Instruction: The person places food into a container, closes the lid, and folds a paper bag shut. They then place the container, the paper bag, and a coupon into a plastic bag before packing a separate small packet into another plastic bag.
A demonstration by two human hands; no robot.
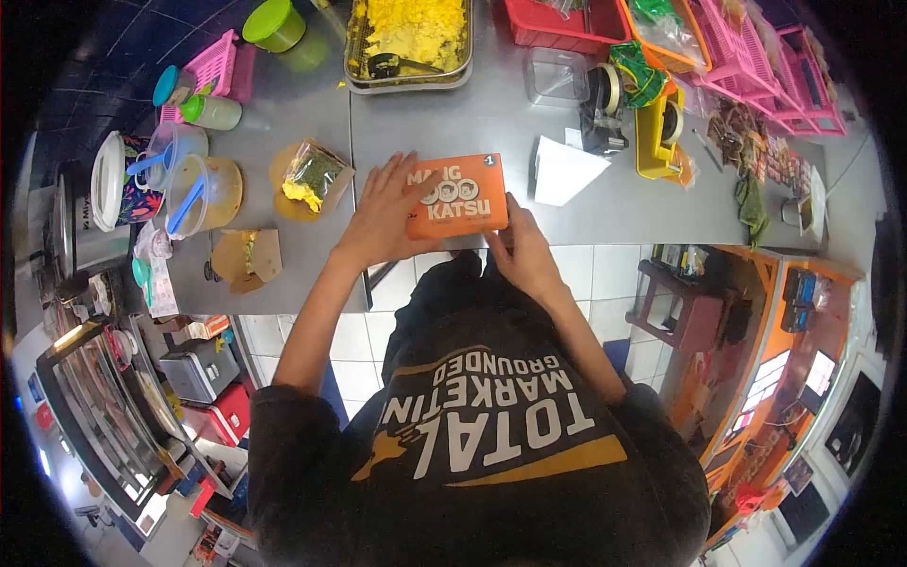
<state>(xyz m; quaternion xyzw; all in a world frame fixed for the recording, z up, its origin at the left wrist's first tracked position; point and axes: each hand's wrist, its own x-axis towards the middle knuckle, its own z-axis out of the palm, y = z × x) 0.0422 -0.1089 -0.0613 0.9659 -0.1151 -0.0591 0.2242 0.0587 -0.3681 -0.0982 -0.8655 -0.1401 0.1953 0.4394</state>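
Observation:
An orange printed food box (pixel 457 196), closed, with "KATSU" on its lid, is at the table's front edge between my hands. My left hand (pixel 380 213) grips its left side, the fingers reaching over the top left corner. At the lower right corner, my right hand (pixel 525 248) holds the box, some fingertips hidden behind it. Left of the box, an open brown paper box (pixel 285 200) contains yellow food and something topped with dark green flakes. Nearer the edge stands another open paper box (pixel 248 260) with food inside.
A metal tray (pixel 357 66) of yellow food with a black spoon (pixel 392 65) lies at the back. White paper (pixel 570 170) and a yellow tape dispenser (pixel 652 137) are to the right. Tubs with blue utensils (pixel 225 194) stand left; pink baskets (pixel 756 66) sit back right.

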